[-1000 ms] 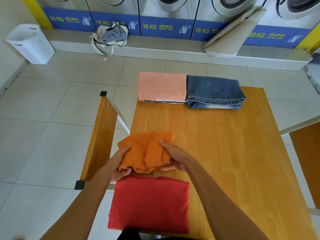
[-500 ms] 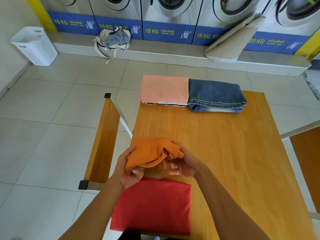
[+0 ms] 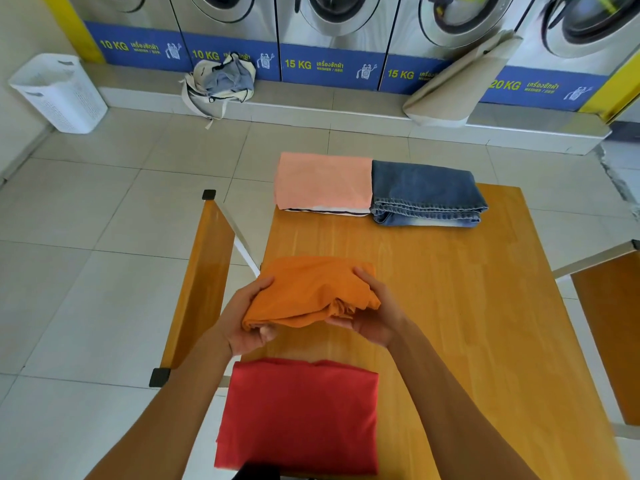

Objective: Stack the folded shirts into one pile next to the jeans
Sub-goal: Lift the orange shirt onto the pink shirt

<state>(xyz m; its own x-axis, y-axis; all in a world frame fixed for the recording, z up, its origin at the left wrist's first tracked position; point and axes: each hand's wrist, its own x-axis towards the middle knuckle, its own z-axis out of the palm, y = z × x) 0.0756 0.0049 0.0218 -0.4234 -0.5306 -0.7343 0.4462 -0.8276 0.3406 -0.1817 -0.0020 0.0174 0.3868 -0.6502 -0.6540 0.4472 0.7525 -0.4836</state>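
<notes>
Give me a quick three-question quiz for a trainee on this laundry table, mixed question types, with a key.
1. True or false: both hands grip the orange shirt.
2. Which lies directly left of the jeans? A) red shirt B) pink shirt C) white basket
3. Fill in: the red shirt lies at the table's ____ edge.

Key: 1. True: left hand, right hand. 2. B. 3. near.

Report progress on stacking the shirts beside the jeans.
Done: pink shirt tops a pile touching the jeans. In hand: left hand and right hand grip the orange shirt. Left: place it, then the red shirt.
</notes>
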